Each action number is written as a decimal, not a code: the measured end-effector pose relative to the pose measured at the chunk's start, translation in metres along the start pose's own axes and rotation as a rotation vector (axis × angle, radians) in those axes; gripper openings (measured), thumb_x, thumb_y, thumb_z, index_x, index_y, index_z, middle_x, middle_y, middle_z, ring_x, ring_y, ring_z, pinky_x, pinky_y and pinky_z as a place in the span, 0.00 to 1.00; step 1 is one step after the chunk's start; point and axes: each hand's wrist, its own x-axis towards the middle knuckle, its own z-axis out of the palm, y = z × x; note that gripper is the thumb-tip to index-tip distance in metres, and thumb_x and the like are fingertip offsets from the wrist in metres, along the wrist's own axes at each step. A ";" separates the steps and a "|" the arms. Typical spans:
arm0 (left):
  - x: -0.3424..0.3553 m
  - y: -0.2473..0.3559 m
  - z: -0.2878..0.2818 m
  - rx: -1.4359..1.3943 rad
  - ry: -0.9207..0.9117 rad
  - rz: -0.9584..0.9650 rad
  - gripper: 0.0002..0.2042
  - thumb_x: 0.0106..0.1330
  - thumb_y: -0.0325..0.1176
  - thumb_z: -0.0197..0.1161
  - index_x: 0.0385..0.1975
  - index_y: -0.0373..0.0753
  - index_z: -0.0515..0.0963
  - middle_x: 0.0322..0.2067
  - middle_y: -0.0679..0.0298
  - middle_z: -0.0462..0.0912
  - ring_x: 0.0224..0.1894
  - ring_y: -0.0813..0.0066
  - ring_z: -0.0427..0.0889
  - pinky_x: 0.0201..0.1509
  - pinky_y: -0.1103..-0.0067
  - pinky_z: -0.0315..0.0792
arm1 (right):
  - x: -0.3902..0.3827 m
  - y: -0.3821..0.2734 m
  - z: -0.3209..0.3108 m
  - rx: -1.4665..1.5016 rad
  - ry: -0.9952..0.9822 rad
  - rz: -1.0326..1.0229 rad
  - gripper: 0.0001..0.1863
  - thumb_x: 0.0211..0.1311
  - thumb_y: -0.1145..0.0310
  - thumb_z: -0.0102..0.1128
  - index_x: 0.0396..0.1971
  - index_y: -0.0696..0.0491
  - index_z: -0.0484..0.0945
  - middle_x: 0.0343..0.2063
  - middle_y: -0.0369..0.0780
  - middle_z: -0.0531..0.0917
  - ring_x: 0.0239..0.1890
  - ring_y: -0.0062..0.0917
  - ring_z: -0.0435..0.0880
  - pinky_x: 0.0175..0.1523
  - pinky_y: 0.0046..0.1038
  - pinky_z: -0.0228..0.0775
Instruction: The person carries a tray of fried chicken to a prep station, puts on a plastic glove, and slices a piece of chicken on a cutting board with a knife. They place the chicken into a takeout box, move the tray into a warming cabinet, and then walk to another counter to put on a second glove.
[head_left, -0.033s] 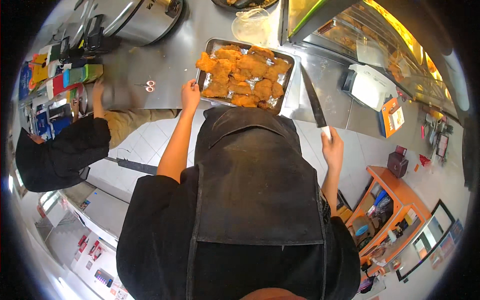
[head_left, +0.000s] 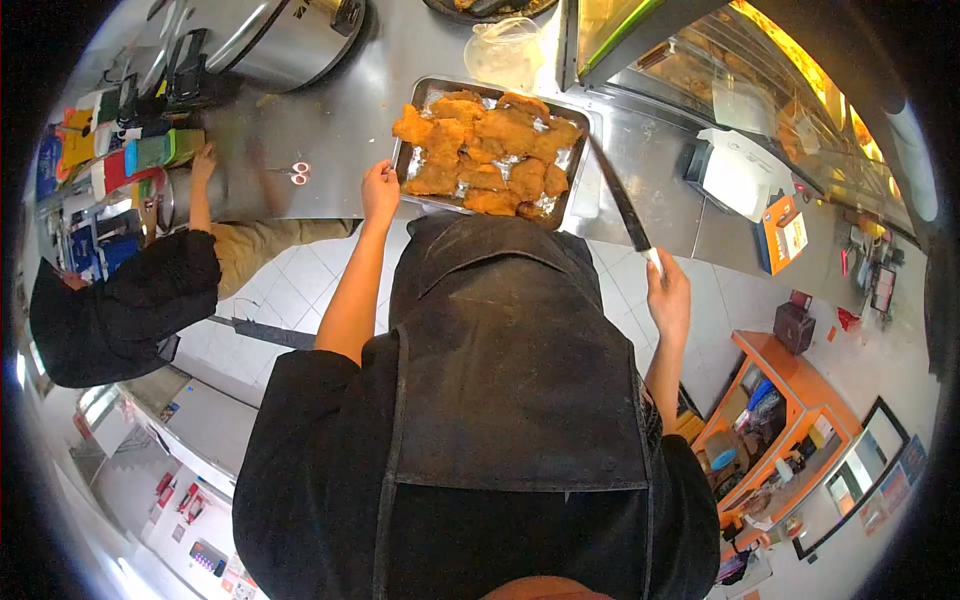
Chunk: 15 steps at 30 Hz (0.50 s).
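My left hand (head_left: 380,190) has its fingers closed at the near-left edge of a metal tray (head_left: 404,158) of browned, breaded fried pieces (head_left: 485,150) lying on crinkled foil. My right hand (head_left: 668,290) grips the white handle of a long, dark-bladed knife (head_left: 620,200), right of the tray, with the blade pointing away from me and its tip near the tray's far-right side. Small red-handled scissors (head_left: 298,172) lie left of the tray. Behind it sits a translucent plastic container (head_left: 503,50).
A steel counter (head_left: 330,120) holds a large cooker (head_left: 290,40) at back left, a glass display case (head_left: 690,70) at back right, a white carton (head_left: 735,175) and an orange box (head_left: 783,235). A co-worker (head_left: 120,300) in black is at left. Orange shelving (head_left: 775,370) stands lower right.
My right hand and the knife have shifted slightly, the tip moving left toward the tray. The co-worker's hand at the left has moved up a little.
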 end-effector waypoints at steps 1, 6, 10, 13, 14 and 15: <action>0.003 -0.006 0.001 -0.008 -0.003 -0.006 0.14 0.71 0.35 0.63 0.52 0.37 0.83 0.48 0.49 0.85 0.49 0.55 0.86 0.56 0.65 0.77 | 0.008 -0.035 -0.013 -0.010 -0.003 -0.002 0.17 0.65 0.69 0.63 0.54 0.50 0.83 0.38 0.49 0.87 0.41 0.46 0.87 0.47 0.41 0.77; 0.001 -0.016 -0.006 -0.102 -0.205 -0.025 0.15 0.67 0.35 0.68 0.51 0.36 0.84 0.42 0.51 0.89 0.45 0.55 0.89 0.52 0.65 0.81 | 0.055 -0.152 -0.002 -0.575 -0.154 -0.420 0.16 0.65 0.67 0.64 0.52 0.44 0.86 0.32 0.40 0.82 0.37 0.39 0.83 0.38 0.40 0.79; -0.018 -0.015 -0.006 -0.179 -0.273 -0.027 0.14 0.65 0.34 0.69 0.47 0.36 0.84 0.38 0.53 0.90 0.42 0.59 0.90 0.48 0.67 0.82 | 0.088 -0.207 0.019 -0.727 -0.211 -0.554 0.15 0.60 0.70 0.62 0.47 0.44 0.85 0.35 0.41 0.81 0.41 0.36 0.85 0.39 0.39 0.82; -0.025 -0.018 -0.004 -0.240 -0.256 -0.026 0.12 0.65 0.33 0.70 0.45 0.36 0.84 0.37 0.54 0.90 0.41 0.61 0.90 0.47 0.67 0.81 | 0.110 -0.226 0.033 -0.844 -0.237 -0.743 0.19 0.58 0.72 0.62 0.49 0.42 0.86 0.35 0.40 0.82 0.42 0.36 0.85 0.39 0.37 0.83; -0.024 -0.022 -0.003 -0.264 -0.254 -0.032 0.12 0.65 0.33 0.70 0.45 0.36 0.83 0.37 0.54 0.89 0.41 0.60 0.90 0.47 0.68 0.81 | 0.115 -0.236 0.035 -0.847 -0.241 -0.747 0.19 0.58 0.72 0.62 0.49 0.42 0.86 0.35 0.40 0.82 0.42 0.36 0.85 0.39 0.37 0.83; -0.022 -0.025 -0.002 -0.262 -0.268 -0.024 0.12 0.65 0.33 0.70 0.45 0.35 0.83 0.37 0.54 0.89 0.40 0.61 0.89 0.47 0.68 0.81 | 0.119 -0.248 0.036 -0.877 -0.261 -0.820 0.17 0.58 0.72 0.61 0.48 0.44 0.86 0.37 0.40 0.83 0.43 0.36 0.86 0.39 0.36 0.83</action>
